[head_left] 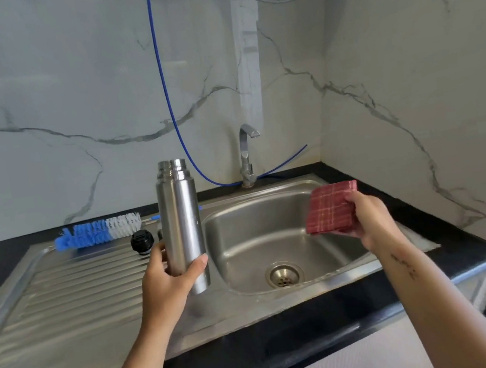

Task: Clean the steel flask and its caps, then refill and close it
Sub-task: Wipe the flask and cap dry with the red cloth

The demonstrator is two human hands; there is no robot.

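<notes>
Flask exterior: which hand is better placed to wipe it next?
Probably the right hand: it already holds the folded red checked cloth above the sink basin, while the left hand grips the uncapped steel flask upright.

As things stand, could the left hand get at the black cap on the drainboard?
Probably not right away: the left hand grips the steel flask, so it is occupied. The black cap lies just behind it on the drainboard with nothing over it, so the path itself looks free.

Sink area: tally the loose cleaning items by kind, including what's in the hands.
Steel flask: 1, uncapped, in left hand
Black cap: 1, on drainboard
Bottle brush: 1
Red checked cloth: 1, in right hand
Total: 4
</notes>
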